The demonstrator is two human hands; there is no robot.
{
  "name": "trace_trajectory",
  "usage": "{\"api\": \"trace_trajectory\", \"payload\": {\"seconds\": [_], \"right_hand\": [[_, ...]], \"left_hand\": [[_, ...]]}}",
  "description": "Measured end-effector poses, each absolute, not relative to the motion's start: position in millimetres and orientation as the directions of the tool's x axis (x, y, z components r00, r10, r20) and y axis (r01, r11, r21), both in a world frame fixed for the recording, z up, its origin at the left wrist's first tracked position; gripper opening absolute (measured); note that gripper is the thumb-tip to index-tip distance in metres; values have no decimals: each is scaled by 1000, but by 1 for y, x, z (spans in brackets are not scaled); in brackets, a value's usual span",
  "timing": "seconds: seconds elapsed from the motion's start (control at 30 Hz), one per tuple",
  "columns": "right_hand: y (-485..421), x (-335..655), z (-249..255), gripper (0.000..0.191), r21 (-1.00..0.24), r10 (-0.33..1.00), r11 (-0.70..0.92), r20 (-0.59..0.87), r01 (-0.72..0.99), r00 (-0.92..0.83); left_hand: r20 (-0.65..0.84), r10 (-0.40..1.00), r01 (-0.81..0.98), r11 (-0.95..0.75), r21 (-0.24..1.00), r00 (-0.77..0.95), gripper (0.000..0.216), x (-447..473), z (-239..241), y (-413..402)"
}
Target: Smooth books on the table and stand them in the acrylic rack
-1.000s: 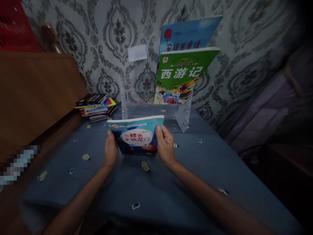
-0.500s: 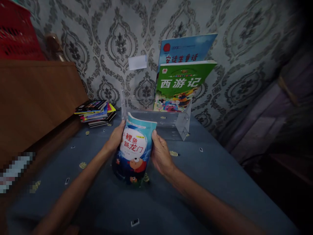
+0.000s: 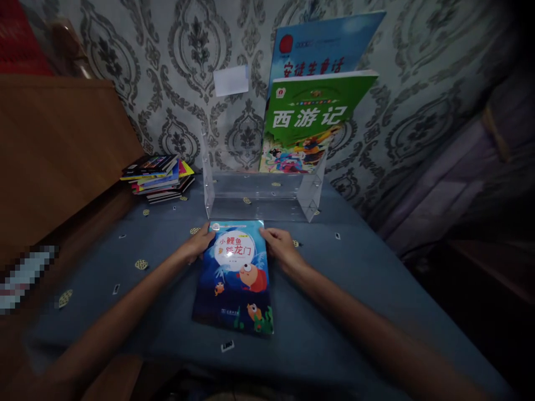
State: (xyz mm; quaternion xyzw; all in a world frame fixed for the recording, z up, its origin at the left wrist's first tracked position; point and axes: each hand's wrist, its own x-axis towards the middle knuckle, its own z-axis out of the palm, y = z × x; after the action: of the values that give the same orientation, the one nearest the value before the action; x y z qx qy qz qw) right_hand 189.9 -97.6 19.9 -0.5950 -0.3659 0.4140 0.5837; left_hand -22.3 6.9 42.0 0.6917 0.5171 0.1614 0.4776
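A blue children's book with a fish on its cover lies flat on the blue cloth, cover up. My left hand rests at its upper left edge, fingers curled on the corner. My right hand lies at its upper right edge, fingers touching the cover's corner. Just beyond the book stands a clear acrylic book stand. On the right side of that stand lean a green book and, behind it, a blue book.
A stack of thin colourful books sits at the back left on the patterned blue cloth. A brown wooden panel rises on the left. Patterned wallpaper with a white label lies behind. Dark furniture stands on the right.
The blue fish book was held upright in both hands; now it lies flat on the cloth in front of the stand, with both hands at its top corners.
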Motion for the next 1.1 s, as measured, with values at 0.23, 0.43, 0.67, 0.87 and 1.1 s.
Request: {"api": "trace_trajectory", "payload": {"seconds": [0.23,0.43,0.67,0.87,1.1], "right_hand": [[-73,208,5,38,-968,919,-75,27,240,394],[-83,214,6,25,-897,900,-62,139,437,412],[-106,184,14,28,-444,857,365,503,819,-110],[-103,176,2,41,-328,860,465,389,822,-331],[-95,217,-12,41,-490,926,289,360,823,-111]], "left_hand": [[-161,843,798,-401,450,514,37,-40,54,1],[115,772,766,-635,96,626,32,-31,52,-18],[191,713,707,-698,111,674,32,-24,27,-21],[256,694,709,-704,45,673,34,-25,16,-22],[210,687,707,-707,-27,695,33,-22,22,-23]]}}
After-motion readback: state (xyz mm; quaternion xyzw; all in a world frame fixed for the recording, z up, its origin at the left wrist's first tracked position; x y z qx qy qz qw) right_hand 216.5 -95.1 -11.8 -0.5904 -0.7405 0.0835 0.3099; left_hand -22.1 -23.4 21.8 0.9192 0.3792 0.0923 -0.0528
